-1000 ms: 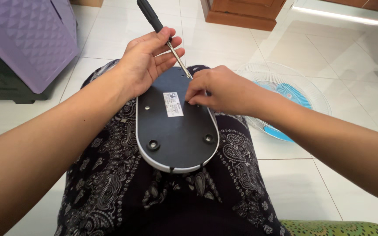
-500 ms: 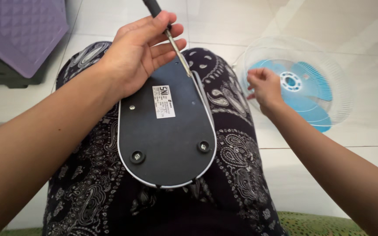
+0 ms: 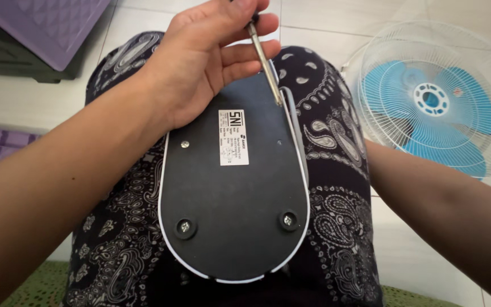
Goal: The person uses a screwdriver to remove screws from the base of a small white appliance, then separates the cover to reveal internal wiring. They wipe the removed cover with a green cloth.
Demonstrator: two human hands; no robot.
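The left hand [image 3: 211, 62] grips a screwdriver [image 3: 263, 57], fingers curled around the shaft near the handle, which runs out of the top of the frame. The metal tip rests at the upper right edge of the dark oval base plate [image 3: 234, 210], beside its white rim. The base plate lies underside-up on the person's lap, on dark paisley-patterned cloth [image 3: 336, 187]. A white label [image 3: 233, 137] sits near the plate's upper middle; one small screw [image 3: 184, 144] shows left of the label, and two round feet [image 3: 184, 227] sit near the lower end. The right forearm extends past the lap; the right hand is hidden, so its state cannot be told. A white fan grille with blue blades [image 3: 439, 96] lies on the tiled floor [image 3: 404, 250] to the right.
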